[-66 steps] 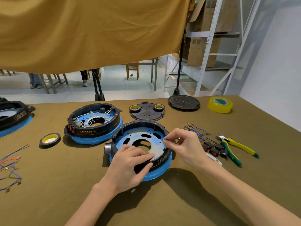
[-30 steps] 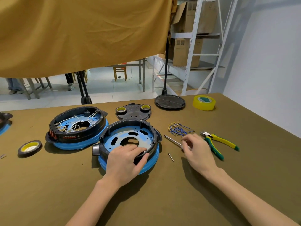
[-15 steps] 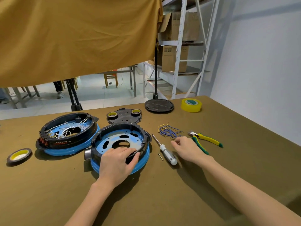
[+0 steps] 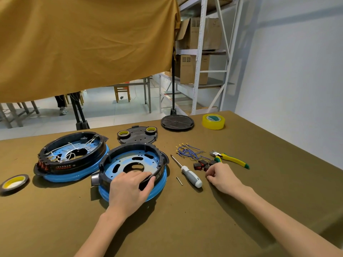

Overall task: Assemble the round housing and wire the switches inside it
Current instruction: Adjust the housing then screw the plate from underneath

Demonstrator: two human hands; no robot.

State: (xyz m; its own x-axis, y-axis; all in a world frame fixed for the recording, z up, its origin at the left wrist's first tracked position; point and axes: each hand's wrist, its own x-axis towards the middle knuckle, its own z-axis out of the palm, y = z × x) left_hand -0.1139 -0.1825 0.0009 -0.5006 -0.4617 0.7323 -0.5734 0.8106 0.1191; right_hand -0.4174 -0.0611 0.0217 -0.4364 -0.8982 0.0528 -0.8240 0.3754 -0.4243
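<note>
At the far left a roll of yellow tape lies flat on the brown table. Next comes a finished housing, black ring on a blue base, with white wires looped inside and red switches set in its near-left wall — a fair model of the goal.

The round housing in work sits just right of it, touching or nearly so; its blue plate shows slots and a centre hole, with no wires or switches in it yet. The left hand grips its near rim, fingers curled over the black wall and thumb on the outside.

Beyond it lies a black cover plate with two small tape rolls on it. Right of the housing lie a loose pin and a screwdriver, then blue wires and a cluster of red switches, with pliers beside them.

The right hand rests at the switches, fingers curled; whether it already pinches one I cannot tell.

The step appears to be fetching a switch. It should go best by taking one only, clear of the wire tangle, and keeping the left hand firm on the rim — the housing may slide when a switch is pressed into the wall.
</note>
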